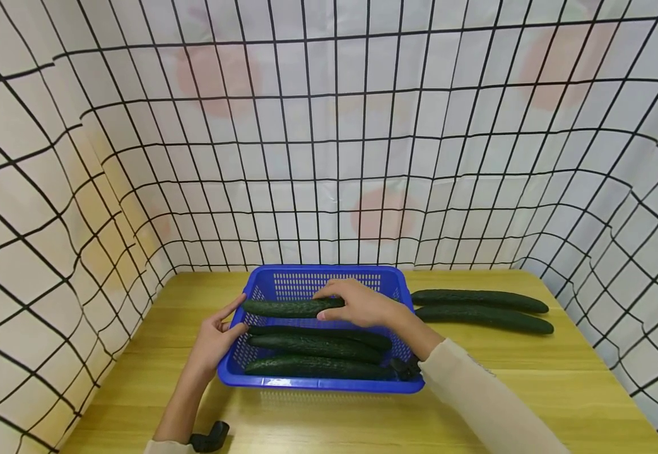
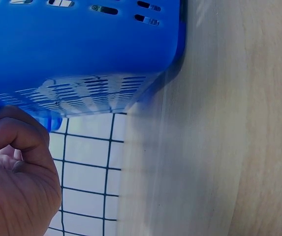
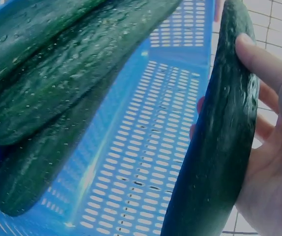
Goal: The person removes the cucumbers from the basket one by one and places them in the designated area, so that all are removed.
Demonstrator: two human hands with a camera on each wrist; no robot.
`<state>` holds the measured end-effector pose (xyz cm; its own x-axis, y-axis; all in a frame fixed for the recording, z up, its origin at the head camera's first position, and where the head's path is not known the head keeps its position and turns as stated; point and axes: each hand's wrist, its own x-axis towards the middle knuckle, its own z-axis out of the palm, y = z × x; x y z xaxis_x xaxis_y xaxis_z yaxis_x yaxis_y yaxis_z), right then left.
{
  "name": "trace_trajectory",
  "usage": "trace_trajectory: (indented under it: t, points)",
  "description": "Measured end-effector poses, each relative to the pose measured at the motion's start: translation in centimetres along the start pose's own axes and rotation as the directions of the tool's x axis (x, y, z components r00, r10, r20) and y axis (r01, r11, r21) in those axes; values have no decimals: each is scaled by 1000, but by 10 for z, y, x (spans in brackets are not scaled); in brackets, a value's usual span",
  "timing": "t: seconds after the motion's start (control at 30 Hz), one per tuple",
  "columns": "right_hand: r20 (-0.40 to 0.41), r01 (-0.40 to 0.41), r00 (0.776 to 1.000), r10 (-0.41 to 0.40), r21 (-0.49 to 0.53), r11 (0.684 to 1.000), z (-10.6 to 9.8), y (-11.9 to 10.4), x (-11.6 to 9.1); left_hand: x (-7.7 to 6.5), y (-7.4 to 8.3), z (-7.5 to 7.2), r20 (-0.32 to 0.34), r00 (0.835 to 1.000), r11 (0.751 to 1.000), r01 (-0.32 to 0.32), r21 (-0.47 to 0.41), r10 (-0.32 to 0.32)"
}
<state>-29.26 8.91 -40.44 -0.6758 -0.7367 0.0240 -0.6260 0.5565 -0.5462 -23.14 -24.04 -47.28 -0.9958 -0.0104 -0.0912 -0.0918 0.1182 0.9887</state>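
Note:
A blue plastic basket (image 1: 334, 384) with slotted walls stands on the table. My right hand (image 1: 363, 305) holds a long dark green cucumber (image 1: 283, 308) over the back part of the basket. In the right wrist view the thumb (image 3: 259, 56) lies along one side of this cucumber and fingertips show at the other. Three more cucumbers (image 1: 317, 345) lie lengthwise in the front part of the basket. My left hand (image 1: 213, 340) grips the basket's left rim; in the left wrist view its curled fingers (image 2: 20, 130) meet the rim, partly cut off by the frame.
Two cucumbers (image 1: 482, 317) lie side by side on the wooden table (image 1: 533, 378), right of the basket. A black wire grid (image 1: 337, 157) with white sheeting behind encloses the back and sides. Small black devices (image 1: 211, 437) are worn at both wrists.

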Motion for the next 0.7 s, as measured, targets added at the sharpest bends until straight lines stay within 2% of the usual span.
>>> trace_trajectory:
  t: [0.2, 0.37, 0.7]
  points:
    - [-63, 21, 998, -21, -8, 1000, -15, -3, -11, 0, -2, 1, -2, 1000, 1000, -1, -10, 1]
    - [-99, 8, 995, -9, -4, 1000, -31, -5, -27, 0, -2, 2, -1, 1000, 1000, -3, -2, 3]
    - [-151, -60, 987, 55, -26, 998, -43, 16, -63, 0, 0, 1, 2, 1000, 1000, 7, -18, -7]
